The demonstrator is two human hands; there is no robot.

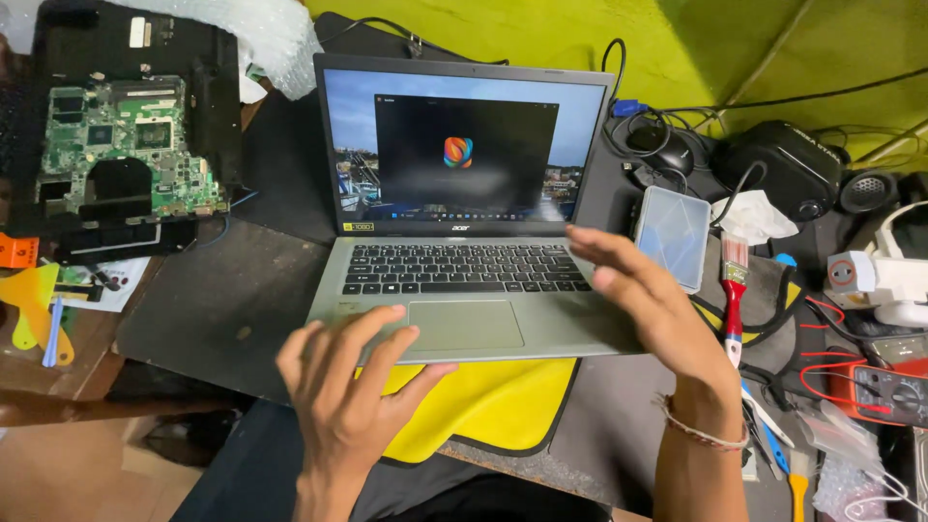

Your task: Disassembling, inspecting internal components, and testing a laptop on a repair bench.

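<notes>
Green circuit board (121,145) lies far left on the dark tabletop (213,300). At centre, an open silver laptop (464,290) sits on a yellow cloth (493,396), screen lit. Your left hand (343,387) hovers spread at its front edge, holding nothing; your right hand (643,300) hangs open over its right corner. A red brush (735,290) lies rightward.

Silver-grey laptop (464,329) with black keys, its screen showing an orange-and-blue swirl on black. Yellow cloth (483,401) at six o'clock beneath it. Green circuit board (121,145) at ten o'clock. Red-handled brush (735,290) at three o'clock.
</notes>
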